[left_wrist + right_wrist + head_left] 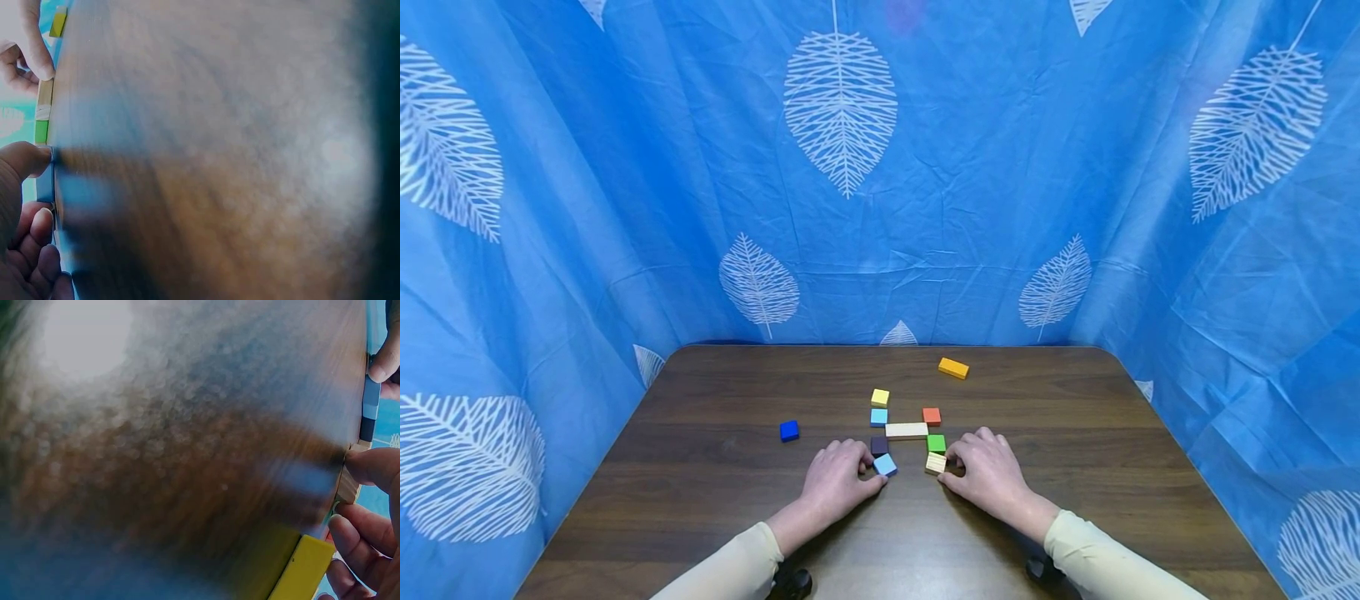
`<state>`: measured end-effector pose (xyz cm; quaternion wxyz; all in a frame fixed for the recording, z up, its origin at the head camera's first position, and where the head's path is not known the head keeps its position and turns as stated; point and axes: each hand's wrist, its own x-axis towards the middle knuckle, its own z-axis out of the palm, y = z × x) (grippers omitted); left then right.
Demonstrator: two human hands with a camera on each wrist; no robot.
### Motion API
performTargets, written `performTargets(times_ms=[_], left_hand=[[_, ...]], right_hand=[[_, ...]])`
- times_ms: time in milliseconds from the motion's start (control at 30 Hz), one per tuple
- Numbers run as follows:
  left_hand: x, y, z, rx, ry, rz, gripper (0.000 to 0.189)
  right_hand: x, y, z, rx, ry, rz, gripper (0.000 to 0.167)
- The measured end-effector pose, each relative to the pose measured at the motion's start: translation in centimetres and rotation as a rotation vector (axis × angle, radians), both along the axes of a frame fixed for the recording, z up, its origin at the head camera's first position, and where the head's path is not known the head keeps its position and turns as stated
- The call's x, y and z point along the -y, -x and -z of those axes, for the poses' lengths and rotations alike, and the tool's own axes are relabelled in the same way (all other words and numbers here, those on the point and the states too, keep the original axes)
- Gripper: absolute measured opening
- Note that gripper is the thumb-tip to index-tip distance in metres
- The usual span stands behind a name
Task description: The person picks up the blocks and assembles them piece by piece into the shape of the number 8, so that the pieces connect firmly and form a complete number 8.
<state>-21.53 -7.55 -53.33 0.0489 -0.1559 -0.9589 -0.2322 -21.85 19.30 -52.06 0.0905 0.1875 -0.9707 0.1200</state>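
Note:
In the head view my left hand (pixel 838 479) pinches a light blue block (pixel 885 465) between thumb and fingers. That block sits slightly turned, just in front of a dark purple block (pixel 879 447). Across a short gap, my right hand (pixel 988 471) pinches a plain wooden block (pixel 936 463) right in front of a green block (pixel 936 444). A long pale block (pixel 906 431) lies crosswise between the two rows. In the right wrist view, thumb and fingertips hold opposite ends of the wooden block (pixel 349 481).
Behind the dark purple block stand a sky-blue block (pixel 878 417) and a yellow one (pixel 880 397). A red block (pixel 932 417) is behind the green one. A dark blue block (pixel 789 431) lies left, an orange-yellow block (pixel 953 368) far back on the brown table (pixel 715 400).

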Motion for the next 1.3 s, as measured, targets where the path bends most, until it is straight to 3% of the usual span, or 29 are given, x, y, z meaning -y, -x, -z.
performTargets(times_ms=[467, 867, 1100, 1300], left_hand=[[0.0, 0.2, -0.2, 0.003, 0.002, 0.002, 0.031], [0.1, 0.3, -0.4, -0.001, 0.003, -0.003, 0.031], [0.1, 0.1, -0.2, -0.004, 0.006, 0.001, 0.031], [0.0, -0.1, -0.1, 0.003, 0.001, 0.001, 0.032]], right_hand=[[-0.3, 0.0, -0.4, -0.007, -0.004, -0.002, 0.031], [-4.2, 0.5, -3.8, 0.005, 0.079, 0.034, 0.031], [-7.7, 0.6, -4.3, 0.156, 0.147, 0.013, 0.034], [-10.0, 0.1, -3.4, 0.325, 0.159, -0.026, 0.046]])
